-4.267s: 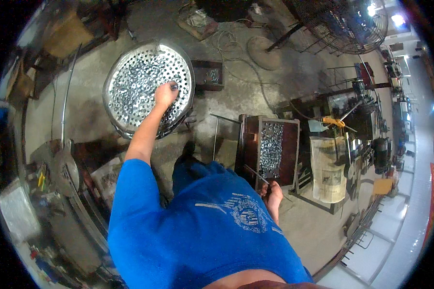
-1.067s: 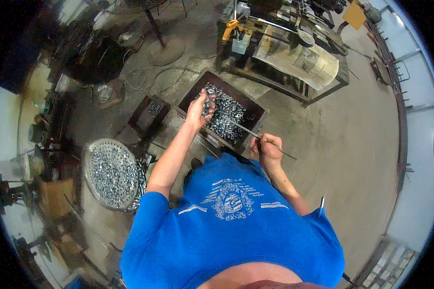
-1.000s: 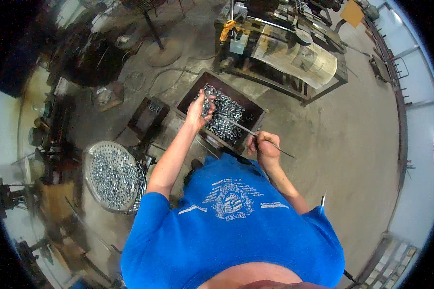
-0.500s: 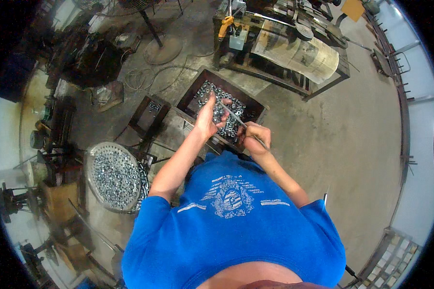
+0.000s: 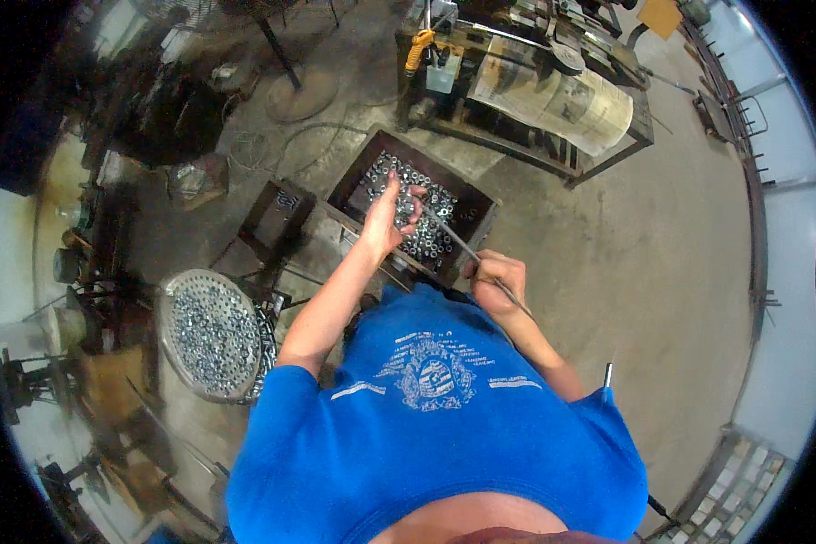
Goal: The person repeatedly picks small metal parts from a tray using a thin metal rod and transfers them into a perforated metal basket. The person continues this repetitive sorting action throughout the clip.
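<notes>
A dark open metal box [image 5: 347, 192] in front of me holds a heap of silver nuts [image 5: 435, 201]. My left hand [image 5: 385, 222] is over the box, its thumb pointing away from me and its fingers curled around a small cluster of nuts [image 5: 403, 208]. A thin grey metal rod [image 5: 458, 238] slants across the box's near right side, its far tip close to the left fingers. My right hand [image 5: 499, 279] is closed around the rod near the box's right corner, and the rod's near end sticks out past the wrist.
A round perforated metal basket [image 5: 168, 340] full of nuts stands at the left. Between it and the box is a smaller dark tray [image 5: 267, 222] with a few metal parts. A workbench [image 5: 567, 168] with a yellow air gun [image 5: 417, 52] stands ahead. Beyond is a fan base [image 5: 301, 98].
My right hand has moved right and slightly toward me with the rod, drawing its tip back from the left hand. The left hand stays over the box, shifted slightly left.
</notes>
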A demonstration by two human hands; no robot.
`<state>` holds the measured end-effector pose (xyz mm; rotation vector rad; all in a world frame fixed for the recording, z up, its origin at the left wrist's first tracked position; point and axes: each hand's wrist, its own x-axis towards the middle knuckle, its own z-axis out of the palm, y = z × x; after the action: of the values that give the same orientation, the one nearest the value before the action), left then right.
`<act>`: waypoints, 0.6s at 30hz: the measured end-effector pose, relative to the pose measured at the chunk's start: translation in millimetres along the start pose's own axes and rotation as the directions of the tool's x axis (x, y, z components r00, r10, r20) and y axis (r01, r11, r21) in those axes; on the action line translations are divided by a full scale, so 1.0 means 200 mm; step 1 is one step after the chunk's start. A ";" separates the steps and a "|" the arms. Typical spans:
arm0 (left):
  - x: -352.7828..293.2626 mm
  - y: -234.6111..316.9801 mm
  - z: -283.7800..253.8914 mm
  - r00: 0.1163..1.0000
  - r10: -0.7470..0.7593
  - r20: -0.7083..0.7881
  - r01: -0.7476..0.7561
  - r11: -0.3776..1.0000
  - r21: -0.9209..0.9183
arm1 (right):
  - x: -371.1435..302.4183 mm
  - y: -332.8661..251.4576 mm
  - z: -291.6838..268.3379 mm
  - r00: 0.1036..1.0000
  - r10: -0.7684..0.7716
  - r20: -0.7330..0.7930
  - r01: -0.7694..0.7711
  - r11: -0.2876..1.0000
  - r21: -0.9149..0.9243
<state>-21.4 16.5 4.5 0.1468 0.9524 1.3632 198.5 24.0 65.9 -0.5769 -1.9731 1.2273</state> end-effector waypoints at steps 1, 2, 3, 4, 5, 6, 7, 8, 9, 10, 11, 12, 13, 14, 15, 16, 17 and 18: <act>0.00 0.01 0.00 1.000 -0.010 -0.011 0.010 1.000 0.017 | 0.02 -0.04 0.00 1.000 0.013 -0.009 -0.013 0.999 0.032; 0.01 0.00 -0.01 1.000 -0.019 0.012 0.019 1.000 0.017 | 0.04 -0.07 -0.01 0.999 0.025 -0.024 -0.023 0.998 0.065; 0.01 0.00 -0.01 0.999 -0.024 0.025 0.024 1.000 0.004 | 0.05 -0.08 -0.01 0.999 0.036 -0.039 -0.032 0.995 0.097; 0.02 -0.01 -0.01 0.999 -0.029 0.037 0.029 1.000 -0.009 | 0.03 -0.05 0.00 0.995 0.091 -0.037 -0.087 0.991 0.104; 0.02 -0.01 -0.01 0.998 -0.031 0.050 0.033 0.999 -0.023 | 0.03 -0.05 0.00 0.996 0.078 -0.039 -0.074 0.992 0.104; 0.03 -0.01 -0.01 0.998 -0.034 0.048 0.035 0.999 -0.015 | 0.03 -0.06 0.00 0.997 0.065 -0.040 -0.061 0.993 0.103; 0.04 0.00 -0.01 0.998 -0.036 0.045 0.037 0.999 -0.008 | 0.03 -0.06 0.00 0.998 0.052 -0.041 -0.048 0.994 0.102; 0.05 0.00 -0.01 0.999 -0.036 0.040 0.036 0.999 -0.005 | 0.02 -0.06 0.00 0.996 0.087 -0.038 -0.082 0.990 0.115; 0.06 0.00 -0.01 0.999 -0.046 0.018 0.045 0.999 0.018 | 0.01 -0.04 0.00 0.992 0.121 -0.034 -0.115 0.985 0.129; 0.09 0.00 -0.02 0.999 -0.055 -0.004 0.055 0.998 0.040 | 0.00 -0.03 0.00 0.988 0.154 -0.030 -0.149 0.979 0.142; 0.10 0.01 -0.02 0.998 -0.064 -0.025 0.066 0.996 0.062 | 0.00 -0.03 0.00 0.987 0.156 -0.026 -0.151 0.978 0.144; 0.11 0.03 -0.02 0.996 -0.072 -0.054 0.077 0.993 0.095 | 0.00 -0.03 0.00 0.987 0.158 -0.023 -0.153 0.977 0.146; 0.11 0.04 -0.02 0.995 -0.072 -0.066 0.079 0.992 0.100 | 0.00 -0.02 0.00 0.987 0.159 -0.019 -0.155 0.977 0.149; 0.11 0.05 -0.01 0.994 -0.076 -0.075 0.084 0.991 0.109 | 0.00 -0.02 0.01 0.986 0.168 -0.016 -0.162 0.971 0.176; 0.11 0.06 -0.01 0.993 -0.079 -0.084 0.089 0.989 0.118 | 0.00 -0.01 0.01 0.984 0.176 -0.014 -0.170 0.964 0.204; 0.11 0.06 -0.01 0.995 -0.074 -0.073 0.081 0.991 0.104 | 0.01 0.00 0.01 0.983 0.184 -0.010 -0.177 0.957 0.232; 0.11 0.06 -0.01 0.996 -0.066 -0.064 0.073 0.991 0.109 | 0.01 0.00 0.01 0.984 0.178 -0.004 -0.173 0.962 0.213; 0.10 0.06 -0.01 0.997 -0.059 -0.055 0.065 0.991 0.114 | 0.02 0.01 0.01 0.985 0.172 0.004 -0.170 0.966 0.194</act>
<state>-33.8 36.4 -0.6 0.1695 1.0715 1.2602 194.3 25.5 65.2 -0.6644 -1.7954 1.4988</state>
